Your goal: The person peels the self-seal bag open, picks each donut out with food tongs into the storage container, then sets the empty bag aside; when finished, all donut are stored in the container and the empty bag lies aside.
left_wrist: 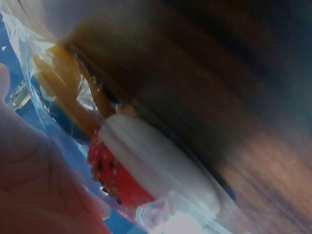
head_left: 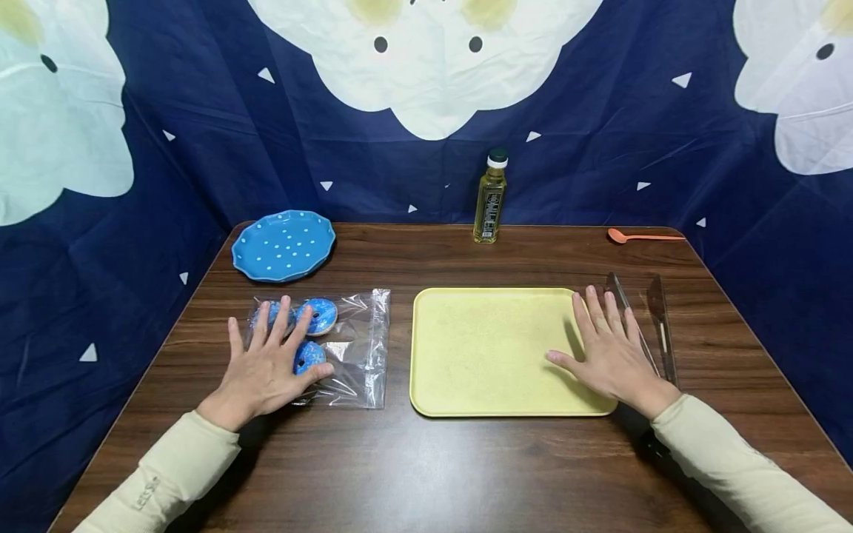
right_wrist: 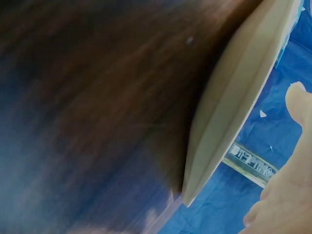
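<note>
With fingers straight and spread apart, posed with the left hand (head_left: 263,374) over a clear bag (head_left: 377,348) of donuts (head_left: 326,318), just in front of a dotted blue plate (head_left: 283,248), and with the right hand (head_left: 609,363) over the right side of a yellow tray (head_left: 480,355). Cannot tell touching from hovering under either palm. Also showing two long metal utensils (head_left: 658,300) beyond the tray's right edge, and a bottle (head_left: 491,203) behind.

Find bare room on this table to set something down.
The tabletop in front of the yellow tray is bare, as is the back strip between blue plate and bottle. Crowded: left hand over the plastic bag, right hand by metal utensils.
</note>
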### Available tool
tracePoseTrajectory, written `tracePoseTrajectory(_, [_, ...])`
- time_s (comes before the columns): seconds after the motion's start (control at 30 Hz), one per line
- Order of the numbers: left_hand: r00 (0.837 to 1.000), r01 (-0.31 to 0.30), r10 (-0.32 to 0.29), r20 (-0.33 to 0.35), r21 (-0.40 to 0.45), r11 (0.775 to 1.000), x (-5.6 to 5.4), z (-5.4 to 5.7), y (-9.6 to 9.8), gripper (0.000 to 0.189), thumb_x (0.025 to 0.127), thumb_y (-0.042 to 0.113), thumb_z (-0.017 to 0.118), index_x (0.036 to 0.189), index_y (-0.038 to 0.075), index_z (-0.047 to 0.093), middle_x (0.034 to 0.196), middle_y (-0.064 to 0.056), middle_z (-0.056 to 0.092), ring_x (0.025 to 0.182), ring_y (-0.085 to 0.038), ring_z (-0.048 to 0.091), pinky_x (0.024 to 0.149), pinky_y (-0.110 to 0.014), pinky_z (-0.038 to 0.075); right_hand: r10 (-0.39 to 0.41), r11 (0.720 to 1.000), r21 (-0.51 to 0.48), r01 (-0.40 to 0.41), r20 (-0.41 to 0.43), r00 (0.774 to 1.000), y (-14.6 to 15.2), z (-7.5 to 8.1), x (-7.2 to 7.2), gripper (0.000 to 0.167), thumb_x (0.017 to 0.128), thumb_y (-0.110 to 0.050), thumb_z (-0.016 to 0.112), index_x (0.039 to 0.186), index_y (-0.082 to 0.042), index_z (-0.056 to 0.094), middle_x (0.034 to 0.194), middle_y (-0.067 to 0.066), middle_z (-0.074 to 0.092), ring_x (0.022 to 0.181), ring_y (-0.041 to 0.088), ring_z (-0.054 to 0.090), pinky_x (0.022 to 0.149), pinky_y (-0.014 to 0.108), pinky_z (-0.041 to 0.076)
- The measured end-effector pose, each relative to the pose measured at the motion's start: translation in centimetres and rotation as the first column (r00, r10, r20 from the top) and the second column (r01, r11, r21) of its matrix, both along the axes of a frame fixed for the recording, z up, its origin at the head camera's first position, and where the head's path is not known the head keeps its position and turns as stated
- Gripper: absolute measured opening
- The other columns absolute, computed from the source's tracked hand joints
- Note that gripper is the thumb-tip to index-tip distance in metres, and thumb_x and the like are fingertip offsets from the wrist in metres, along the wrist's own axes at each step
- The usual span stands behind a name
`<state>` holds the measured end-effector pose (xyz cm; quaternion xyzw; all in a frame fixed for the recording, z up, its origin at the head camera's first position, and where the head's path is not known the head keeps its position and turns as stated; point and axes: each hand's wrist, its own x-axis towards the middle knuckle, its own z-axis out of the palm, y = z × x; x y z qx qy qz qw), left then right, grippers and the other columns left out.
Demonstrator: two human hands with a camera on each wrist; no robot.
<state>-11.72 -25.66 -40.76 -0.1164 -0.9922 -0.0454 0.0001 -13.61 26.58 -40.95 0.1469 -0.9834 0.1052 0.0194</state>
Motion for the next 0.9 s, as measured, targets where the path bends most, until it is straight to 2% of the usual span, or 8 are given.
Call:
tracePoseTrajectory(0.27, [1.0, -0.005, 0.005, 0.017, -0.006, 1.0, 0.0, 0.3, 0.1, 0.101, 0.09, 0.078, 0.046, 0.162, 0.012, 0.017, 0.163, -0.027, 0.005, 0.147, -0.052, 0.002, 0.103, -0.074, -0.018, 0.015, 1.0, 0.001, -0.015, 0.023, 1.0, -0.5, 0.1, -0.1, 0.108, 0.093, -0.068, 0.054, 0.159, 0.001, 0.005, 0.164, 0.025, -0.001, 0.148, 0.049, -0.001, 0.114, 0.066, -0.004])
tracePoseTrajectory(0.37, [0.998, -0.018, 0.018, 0.066, -0.002, 1.0, -0.1, 0.7, 0.2, 0.101, 0.091, 0.078, 0.044, 0.162, 0.012, 0.016, 0.163, -0.027, 0.005, 0.147, -0.053, 0.002, 0.103, -0.076, -0.014, 0.024, 0.999, -0.044, -0.022, 0.057, 0.998, -1.2, 0.5, -0.4, 0.106, 0.095, -0.064, 0.056, 0.159, 0.003, 0.005, 0.163, 0.027, 0.003, 0.147, 0.051, 0.003, 0.113, 0.068, -0.001])
tracePoseTrajectory(0.43, [0.993, -0.032, 0.031, 0.111, 0.01, 0.999, 0.0, 1.1, 0.3, 0.101, 0.091, 0.078, 0.042, 0.162, 0.012, 0.015, 0.163, -0.027, 0.006, 0.146, -0.054, 0.002, 0.103, -0.078, -0.012, 0.046, 0.996, -0.084, -0.039, 0.08, 0.996, -2.0, 1.2, -0.9, 0.101, 0.096, -0.056, 0.061, 0.158, 0.006, 0.01, 0.161, 0.029, 0.012, 0.146, 0.052, 0.012, 0.112, 0.07, 0.004])
tracePoseTrajectory(0.57, [0.976, -0.061, 0.048, 0.211, 0.058, 0.996, 0.1, 2.0, 0.5, 0.094, 0.096, 0.074, 0.038, 0.162, 0.012, 0.014, 0.163, -0.028, 0.006, 0.145, -0.056, -0.001, 0.098, -0.083, -0.009, 0.116, 0.985, -0.137, -0.101, 0.109, 0.987, -4.7, 2.8, -2.2, 0.087, 0.096, -0.038, 0.069, 0.156, 0.005, 0.024, 0.151, 0.03, 0.038, 0.136, 0.051, 0.036, 0.111, 0.067, 0.022])
tracePoseTrajectory(0.67, [0.964, -0.062, 0.04, 0.262, 0.075, 0.995, 0.1, 2.6, 0.8, 0.08, 0.102, 0.062, 0.038, 0.162, 0.014, 0.016, 0.163, -0.028, 0.007, 0.145, -0.057, 0.0, 0.096, -0.086, -0.005, 0.173, 0.977, -0.148, -0.154, 0.126, 0.977, -7.2, 4.0, -3.3, 0.078, 0.096, -0.034, 0.07, 0.154, 0.001, 0.033, 0.145, 0.027, 0.049, 0.129, 0.046, 0.048, 0.106, 0.06, 0.037])
tracePoseTrajectory(0.8, [0.961, -0.037, 0.018, 0.276, 0.064, 0.997, 0.1, 3.0, 1.2, 0.063, 0.107, 0.044, 0.041, 0.161, 0.016, 0.023, 0.162, -0.027, 0.012, 0.144, -0.056, 0.007, 0.095, -0.087, 0.005, 0.254, 0.958, -0.178, -0.225, 0.157, 0.954, -10.9, 5.2, -4.8, 0.068, 0.097, -0.033, 0.069, 0.151, -0.002, 0.042, 0.145, 0.021, 0.051, 0.129, 0.039, 0.052, 0.104, 0.053, 0.042])
tracePoseTrajectory(0.9, [0.962, -0.028, 0.013, 0.271, 0.052, 0.998, -0.1, 3.0, 1.5, 0.058, 0.108, 0.038, 0.041, 0.16, 0.017, 0.028, 0.162, -0.027, 0.014, 0.144, -0.056, 0.009, 0.096, -0.086, 0.01, 0.329, 0.934, -0.201, -0.297, 0.154, 0.932, -13.7, 5.5, -6.0, 0.064, 0.097, -0.032, 0.068, 0.149, -0.002, 0.046, 0.141, 0.018, 0.056, 0.128, 0.036, 0.054, 0.104, 0.051, 0.043])
